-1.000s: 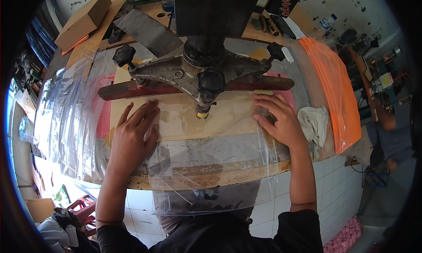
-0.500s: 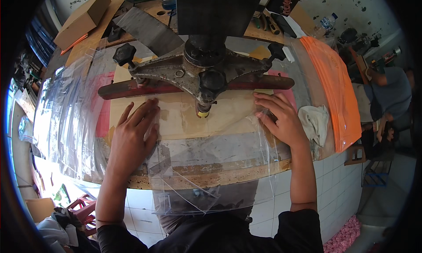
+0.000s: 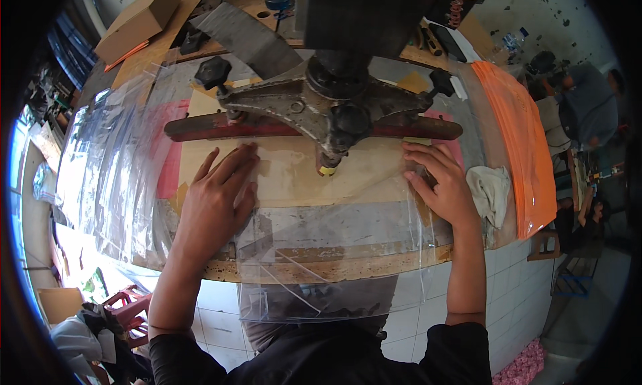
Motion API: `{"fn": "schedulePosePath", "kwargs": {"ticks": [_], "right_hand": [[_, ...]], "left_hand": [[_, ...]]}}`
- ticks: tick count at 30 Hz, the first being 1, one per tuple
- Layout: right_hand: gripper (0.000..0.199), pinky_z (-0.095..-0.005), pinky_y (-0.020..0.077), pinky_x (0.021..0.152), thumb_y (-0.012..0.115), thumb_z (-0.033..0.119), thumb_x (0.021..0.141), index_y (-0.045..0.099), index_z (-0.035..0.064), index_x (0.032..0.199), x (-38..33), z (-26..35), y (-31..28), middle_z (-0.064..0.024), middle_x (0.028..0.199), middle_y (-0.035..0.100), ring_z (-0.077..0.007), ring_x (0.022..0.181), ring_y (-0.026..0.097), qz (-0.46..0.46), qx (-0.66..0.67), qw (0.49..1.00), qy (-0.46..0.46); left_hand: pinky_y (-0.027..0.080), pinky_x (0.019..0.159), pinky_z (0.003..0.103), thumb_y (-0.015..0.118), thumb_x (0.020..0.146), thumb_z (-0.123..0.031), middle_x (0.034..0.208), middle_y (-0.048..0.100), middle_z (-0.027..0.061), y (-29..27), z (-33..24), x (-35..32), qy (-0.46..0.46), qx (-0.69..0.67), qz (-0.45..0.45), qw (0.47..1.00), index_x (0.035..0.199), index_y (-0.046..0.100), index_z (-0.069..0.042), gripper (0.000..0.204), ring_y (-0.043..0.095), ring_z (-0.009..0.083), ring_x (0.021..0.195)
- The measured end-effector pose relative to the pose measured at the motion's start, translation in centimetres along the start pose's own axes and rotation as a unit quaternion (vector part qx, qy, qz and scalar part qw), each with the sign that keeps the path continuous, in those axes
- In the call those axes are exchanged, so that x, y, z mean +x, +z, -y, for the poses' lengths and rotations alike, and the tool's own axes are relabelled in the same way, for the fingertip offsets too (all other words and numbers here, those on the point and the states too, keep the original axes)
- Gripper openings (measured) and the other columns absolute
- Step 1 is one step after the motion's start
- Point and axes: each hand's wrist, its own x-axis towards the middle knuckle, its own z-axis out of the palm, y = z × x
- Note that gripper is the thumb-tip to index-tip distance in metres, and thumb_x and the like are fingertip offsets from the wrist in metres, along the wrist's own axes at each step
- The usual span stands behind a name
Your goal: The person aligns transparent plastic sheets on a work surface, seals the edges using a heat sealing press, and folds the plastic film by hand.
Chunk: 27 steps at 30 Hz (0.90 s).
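Note:
A clear plastic sheet point(image 3: 321, 234) lies over a tan-covered pad point(image 3: 287, 177) and hangs off the table's front edge. My left hand point(image 3: 217, 191) rests flat on its left part, fingers stretched towards the long dark red bar point(image 3: 267, 132) of a metal press. At the sheet's right side, my right hand point(image 3: 438, 181) lies with fingertips down near the bar and the thumb apart. Neither hand has anything gripped in it. Above the pad stands the press head point(image 3: 331, 111), a grey metal bracket with black knobs point(image 3: 351, 122).
Stacked clear plastic point(image 3: 114, 184) covers the table's left side. On the right lie a white cloth point(image 3: 488, 194) and a pile of orange plastic point(image 3: 525, 144). A cardboard box point(image 3: 140, 20) sits at the back left. Another person point(image 3: 588, 104) is at the far right.
The whole view has shifted slightly, so the press and table appear further right. Both hands stay on the sheet in nearly the same places. The person at far right has changed posture.

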Motion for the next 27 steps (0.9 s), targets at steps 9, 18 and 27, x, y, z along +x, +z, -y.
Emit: {"fn": "schedulePosePath", "kwargs": {"ticks": [9,18,27], "right_hand": [[0.029,-0.0412,0.0531,0.097,0.077,0.005,0.084,0.071,-0.0001,0.112,0.0,0.3,0.0,-0.0095,0.127,0.072,-0.0314,0.113,0.065,-0.008,0.006,1.0,0.006],[0.03,-0.0422,0.0498,0.101,0.074,0.003,0.086,0.069,0.0003,0.115,0.0,0.7,0.2,-0.011,0.128,0.071,-0.0324,0.117,0.064,0.007,0.023,0.999,0.03],[0.03,-0.0414,0.0525,0.098,0.077,0.004,0.084,0.07,-0.001,0.113,0.1,0.4,0.6,-0.0113,0.127,0.071,-0.032,0.113,0.065,-0.006,-0.01,1.0,0.008]], "left_hand": [[0.043,0.117,0.053,0.065,0.088,-0.007,0.14,0.064,0.013,0.6,0.6,-0.3,0.01,-0.015,-0.011,1.0,0.128,0.067,-0.003,0.041,0.064,0.0342,0.125],[0.04,0.119,0.05,0.064,0.09,-0.01,0.141,0.061,0.0161,0.8,0.9,-0.5,0.019,-0.018,-0.006,1.0,0.127,0.064,0.001,0.038,0.062,0.0321,0.127],[0.039,0.119,0.053,0.063,0.091,-0.008,0.141,0.061,0.0165,1.0,1.2,-0.3,0.015,-0.022,-0.011,1.0,0.128,0.065,0.0,0.038,0.062,0.0353,0.126]]}}
